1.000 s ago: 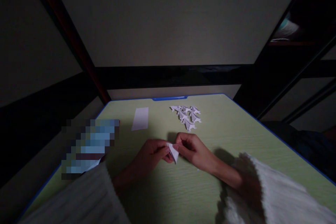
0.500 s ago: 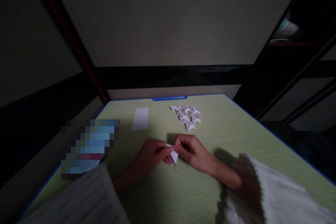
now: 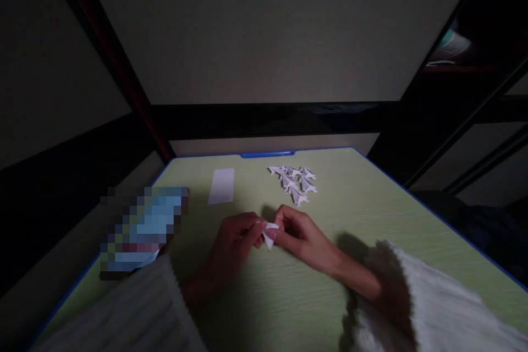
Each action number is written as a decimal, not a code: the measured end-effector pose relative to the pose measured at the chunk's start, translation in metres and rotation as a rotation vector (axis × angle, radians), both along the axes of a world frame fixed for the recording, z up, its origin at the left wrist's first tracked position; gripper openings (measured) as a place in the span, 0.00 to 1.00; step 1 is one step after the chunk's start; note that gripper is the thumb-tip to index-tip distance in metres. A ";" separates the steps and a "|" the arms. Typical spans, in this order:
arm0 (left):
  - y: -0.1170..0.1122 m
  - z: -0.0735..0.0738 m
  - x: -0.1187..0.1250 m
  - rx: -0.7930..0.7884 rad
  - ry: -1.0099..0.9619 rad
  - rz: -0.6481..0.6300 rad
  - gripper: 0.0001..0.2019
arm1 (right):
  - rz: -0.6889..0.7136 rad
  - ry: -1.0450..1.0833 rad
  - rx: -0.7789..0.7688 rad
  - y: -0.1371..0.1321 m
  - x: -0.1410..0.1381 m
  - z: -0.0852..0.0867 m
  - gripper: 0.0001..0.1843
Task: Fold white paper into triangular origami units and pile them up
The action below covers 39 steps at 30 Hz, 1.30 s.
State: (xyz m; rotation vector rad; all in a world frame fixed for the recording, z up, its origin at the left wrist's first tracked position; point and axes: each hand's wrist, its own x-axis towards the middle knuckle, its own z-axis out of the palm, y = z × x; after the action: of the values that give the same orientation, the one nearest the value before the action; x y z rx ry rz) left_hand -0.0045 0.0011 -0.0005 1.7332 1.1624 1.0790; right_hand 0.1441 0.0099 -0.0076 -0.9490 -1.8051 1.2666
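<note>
A small white folded paper piece is pinched between both my hands just above the pale green table. My left hand grips its left side with fingertips closed. My right hand holds its right side, fingers curled. Both wrists come out of white knitted sleeves. Beyond my hands lies a cluster of several finished white folded paper shapes. A flat white paper rectangle lies to the left of them.
The table has a blue rim. A blurred bluish object sits at the table's left edge. Dark frame bars and a plain wall stand behind the table. The room is dim.
Both hands shifted slightly away from me with the paper piece. The piece now looks smaller and more folded between the fingertips.
</note>
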 end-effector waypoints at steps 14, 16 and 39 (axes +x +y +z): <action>-0.001 -0.005 -0.003 0.047 0.161 -0.098 0.12 | -0.064 0.138 0.039 0.001 0.003 0.002 0.09; -0.002 -0.005 -0.002 0.012 0.153 -0.124 0.11 | -0.071 0.087 0.062 0.001 0.003 0.001 0.10; -0.001 0.001 -0.003 -0.271 -0.029 -0.110 0.12 | 0.042 -0.036 0.020 0.005 0.006 0.001 0.14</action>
State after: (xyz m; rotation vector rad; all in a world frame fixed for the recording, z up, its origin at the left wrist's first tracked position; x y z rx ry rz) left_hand -0.0074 -0.0003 0.0010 1.5456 1.1249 0.8369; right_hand 0.1503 0.0152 -0.0063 -0.9333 -1.8711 1.2621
